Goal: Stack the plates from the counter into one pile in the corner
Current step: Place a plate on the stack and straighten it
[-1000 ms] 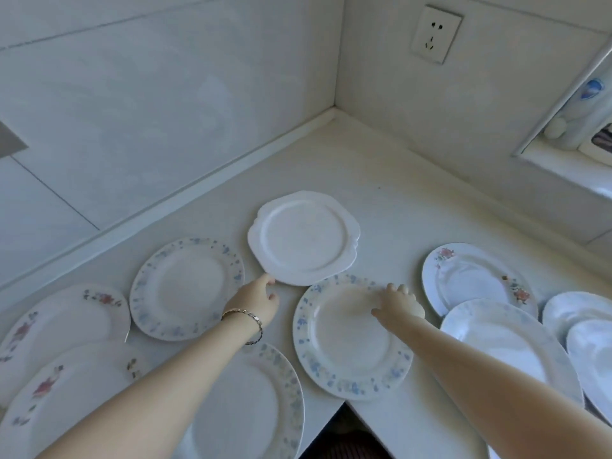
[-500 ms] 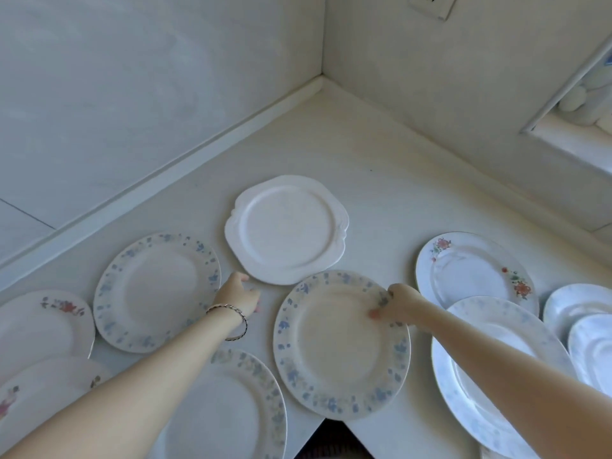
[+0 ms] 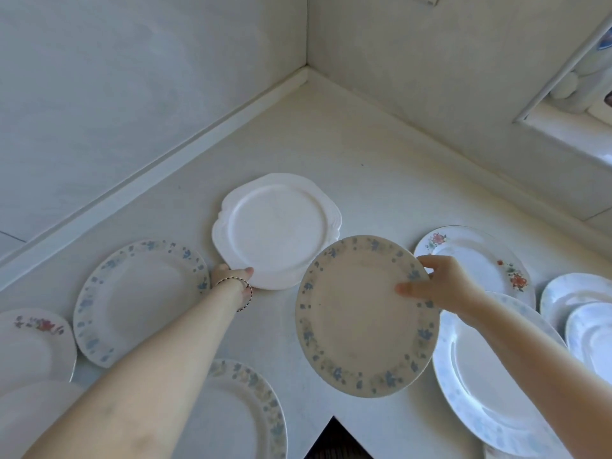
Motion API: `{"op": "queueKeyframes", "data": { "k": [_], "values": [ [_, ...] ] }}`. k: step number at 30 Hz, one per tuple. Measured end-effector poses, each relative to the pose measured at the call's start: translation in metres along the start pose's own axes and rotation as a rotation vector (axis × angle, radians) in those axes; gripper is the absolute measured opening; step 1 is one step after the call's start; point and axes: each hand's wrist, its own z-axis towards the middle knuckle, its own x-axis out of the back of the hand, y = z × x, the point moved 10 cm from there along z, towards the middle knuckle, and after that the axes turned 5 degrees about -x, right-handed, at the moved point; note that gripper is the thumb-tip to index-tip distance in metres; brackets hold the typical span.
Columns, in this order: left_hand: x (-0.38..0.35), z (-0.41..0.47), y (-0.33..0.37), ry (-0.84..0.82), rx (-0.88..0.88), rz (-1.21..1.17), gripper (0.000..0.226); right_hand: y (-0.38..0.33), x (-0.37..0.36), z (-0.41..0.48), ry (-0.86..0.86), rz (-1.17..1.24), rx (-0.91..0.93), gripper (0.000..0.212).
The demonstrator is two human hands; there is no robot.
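My right hand (image 3: 440, 286) grips a round plate with a blue flower rim (image 3: 361, 319) by its right edge, thumb on top, and holds it lifted and tilted above the counter. My left hand (image 3: 231, 274), with a bracelet at the wrist, grips the near edge of a plain white scalloped plate (image 3: 278, 230) that lies flat on the counter. Beyond that plate lies the counter corner (image 3: 308, 84) between the two walls.
Several more plates lie flat: a blue-rimmed one (image 3: 139, 299) at left, a red-flower one (image 3: 33, 342) far left, one (image 3: 245, 412) under my left forearm, a red-flower one (image 3: 477, 256) and pale blue ones (image 3: 490, 385) at right. The counter's inner edge notch (image 3: 334, 438) sits bottom centre.
My right hand has lifted the blue-rimmed plate off the counter and tilted it. My left hand has moved right from the counter to the white plate's near edge.
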Motion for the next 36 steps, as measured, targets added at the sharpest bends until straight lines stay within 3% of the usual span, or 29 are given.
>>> {"op": "queueKeyframes", "data": {
  "k": [3, 6, 9, 14, 17, 22, 28, 33, 36],
  "values": [
    [0.006, -0.017, -0.002, 0.02, 0.012, -0.009, 0.04, 0.009, 0.012, -0.007, 0.026, 0.175, 0.002, 0.026],
    [0.009, -0.047, -0.007, 0.008, 0.015, -0.049, 0.03, 0.026, 0.011, -0.013, -0.021, 0.374, -0.023, 0.079],
    [0.016, -0.072, -0.017, -0.001, 0.019, -0.041, 0.023, 0.044, 0.005, -0.013, -0.031, 0.549, -0.042, 0.099],
    [0.033, -0.082, -0.035, -0.039, -0.011, 0.216, 0.028, 0.059, -0.011, -0.013, 0.011, 0.66, -0.064, 0.083],
    [0.037, -0.083, -0.043, -0.083, -0.02, 0.365, 0.018, 0.07, -0.032, -0.009, 0.038, 0.669, -0.097, 0.076],
    [0.027, -0.09, -0.04, -0.174, -0.146, 0.691, 0.017, 0.088, -0.07, -0.001, 0.067, 0.623, -0.182, 0.007],
    [0.023, -0.091, -0.036, -0.193, -0.242, 0.848, 0.015, 0.099, -0.089, -0.003, 0.093, 0.536, -0.242, 0.012],
    [0.023, -0.092, -0.035, -0.179, -0.261, 0.89, 0.019, 0.094, -0.087, -0.006, 0.161, 0.103, -0.194, 0.044],
    [0.023, -0.092, -0.036, -0.183, -0.244, 0.888, 0.021, 0.088, -0.088, -0.008, 0.164, -0.029, -0.148, 0.064]
  ]
}}
